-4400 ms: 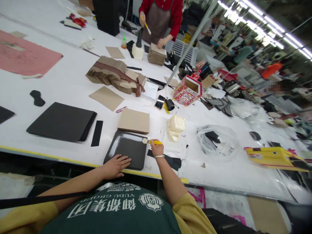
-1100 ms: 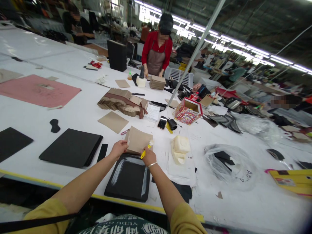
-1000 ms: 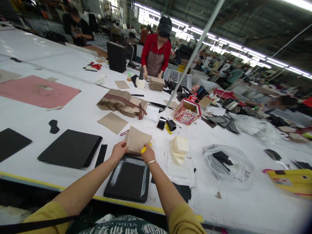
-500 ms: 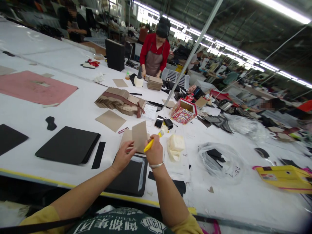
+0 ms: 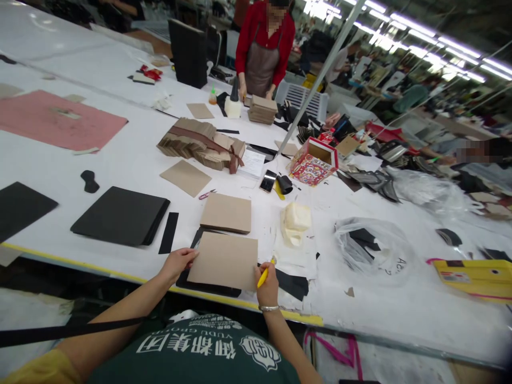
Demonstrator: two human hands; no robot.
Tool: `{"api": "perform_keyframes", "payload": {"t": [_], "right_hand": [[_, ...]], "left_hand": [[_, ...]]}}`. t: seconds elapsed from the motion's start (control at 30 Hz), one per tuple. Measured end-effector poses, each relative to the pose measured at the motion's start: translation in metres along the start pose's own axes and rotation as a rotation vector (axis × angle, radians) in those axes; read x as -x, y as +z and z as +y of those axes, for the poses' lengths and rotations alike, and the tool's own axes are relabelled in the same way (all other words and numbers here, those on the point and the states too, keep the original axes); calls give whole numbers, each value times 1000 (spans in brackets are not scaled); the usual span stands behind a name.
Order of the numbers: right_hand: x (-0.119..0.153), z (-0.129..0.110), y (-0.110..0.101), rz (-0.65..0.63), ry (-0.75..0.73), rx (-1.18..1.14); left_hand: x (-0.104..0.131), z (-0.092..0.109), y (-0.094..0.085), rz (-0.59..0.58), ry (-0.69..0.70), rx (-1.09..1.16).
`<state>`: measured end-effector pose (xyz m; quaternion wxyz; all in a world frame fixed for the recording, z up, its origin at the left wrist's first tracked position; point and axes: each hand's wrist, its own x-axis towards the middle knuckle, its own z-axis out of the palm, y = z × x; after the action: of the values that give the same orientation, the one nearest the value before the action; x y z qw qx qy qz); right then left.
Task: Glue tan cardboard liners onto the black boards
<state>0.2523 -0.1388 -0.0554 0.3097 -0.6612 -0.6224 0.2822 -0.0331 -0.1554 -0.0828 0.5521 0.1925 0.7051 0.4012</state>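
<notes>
A tan board (image 5: 224, 260) lies over a black panel (image 5: 208, 288) at the table's near edge and hides most of it. My left hand (image 5: 181, 262) pinches the board's left edge between thumb and fingers. At the board's right edge, my right hand (image 5: 267, 285) is closed around a yellow-handled brush (image 5: 263, 276). Just beyond, a stack of tan boards (image 5: 226, 212) rests on the table. A cream container (image 5: 296, 221) stands to the right of that stack, and black strips (image 5: 294, 284) lie beside my right hand.
Black sheets (image 5: 122, 215) are piled at left. Farther back are a bundle of tan pieces (image 5: 200, 141), a phone (image 5: 268, 181) and a red patterned box (image 5: 314, 161). A plastic bag (image 5: 368, 250) lies at right. Across the table, a person in red (image 5: 262, 48) handles boards.
The tan board has come nearer and now lies flat and wide over the black panel. Both my hands have moved toward the table's near edge. The camera view has tipped down.
</notes>
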Motion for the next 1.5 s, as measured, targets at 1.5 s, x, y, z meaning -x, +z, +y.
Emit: {"api": "perform_keyframes", "payload": {"t": [1.5], "right_hand": [[-27,10,64,-392,63,625]], "left_hand": [[-71,-2,-17,75,127,-748]]}}
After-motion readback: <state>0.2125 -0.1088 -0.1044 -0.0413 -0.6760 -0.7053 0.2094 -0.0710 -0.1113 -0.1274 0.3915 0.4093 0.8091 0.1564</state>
